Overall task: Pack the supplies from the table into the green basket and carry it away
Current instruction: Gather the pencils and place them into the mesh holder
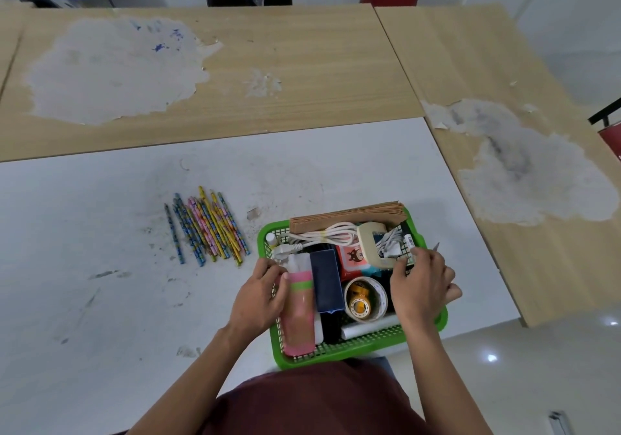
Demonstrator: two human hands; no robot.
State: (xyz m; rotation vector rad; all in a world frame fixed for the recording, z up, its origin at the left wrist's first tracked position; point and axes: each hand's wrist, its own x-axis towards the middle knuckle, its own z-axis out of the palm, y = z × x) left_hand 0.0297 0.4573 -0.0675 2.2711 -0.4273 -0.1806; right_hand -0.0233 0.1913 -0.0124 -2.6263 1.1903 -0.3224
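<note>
A scuffed white surface lies in front of the person, with two worn wooden tables butted against its far and right edges.

Left of centre, a loose bundle of patterned pencils lies flat on the white surface, near the green basket but apart from it. The basket sits at the near right part of that surface, close to the person's body, and is crowded with supplies.

The left hand is at the basket's left side. Its fingers and thumb are curled round the upper part of a pink pack with a green band, which stands against the left wall. Just right of it lies a navy case, then a tape roll. Along the far wall lie a coiled white cable and brown paper envelopes.

The right hand reaches into the basket's right side beside a beige tape dispenser. Its fingers are bent down among the items; I cannot tell whether they hold anything.
</note>
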